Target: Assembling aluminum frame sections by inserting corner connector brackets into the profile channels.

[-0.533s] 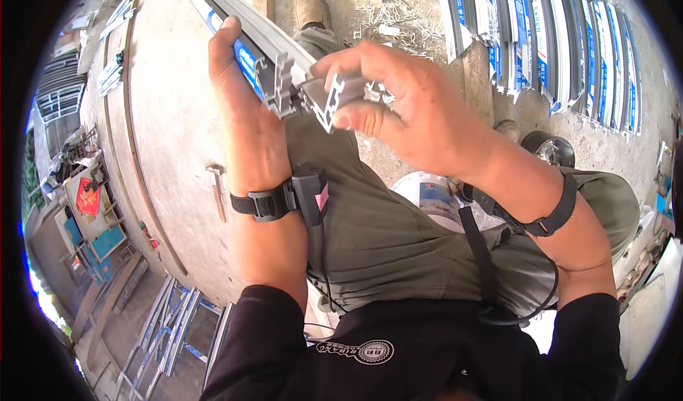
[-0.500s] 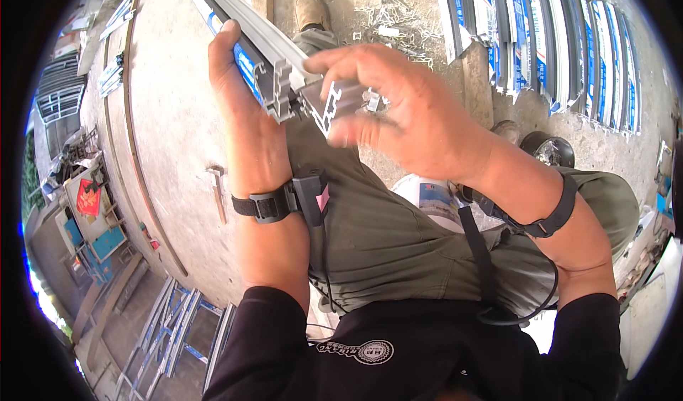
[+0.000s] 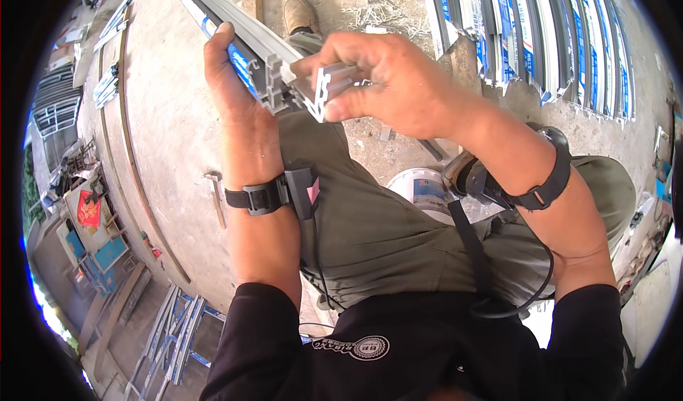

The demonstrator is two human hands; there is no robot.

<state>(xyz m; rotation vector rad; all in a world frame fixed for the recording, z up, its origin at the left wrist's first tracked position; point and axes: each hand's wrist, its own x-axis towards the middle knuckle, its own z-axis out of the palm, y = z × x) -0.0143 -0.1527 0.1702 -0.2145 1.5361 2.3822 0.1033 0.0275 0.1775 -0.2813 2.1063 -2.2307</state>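
Observation:
A long aluminium profile [image 3: 245, 31], partly covered in blue-and-white film, slants away from me toward the upper left. My left hand [image 3: 235, 70] is closed round it from the left side, thumb on top, and its cut end with open channels faces me. At that end my right hand [image 3: 398, 81] is closed, thumb and fingers pinching a short piece of aluminium profile [image 3: 333, 81] with a bright cut edge. This piece sits against or right beside the long profile's end; whether they are joined I cannot tell.
Film-wrapped profiles [image 3: 526, 38] lie in a row at the upper right. Metal offcuts [image 3: 388, 10] litter the floor past my shoe [image 3: 300, 15]. A white bucket [image 3: 420, 191] stands between my legs. Lower left is a stack of frames [image 3: 174, 330].
My right fingers, blurred and looser before, have closed in on the short piece at the profile's end. The view has shifted slightly, and both hands stay at the same end.

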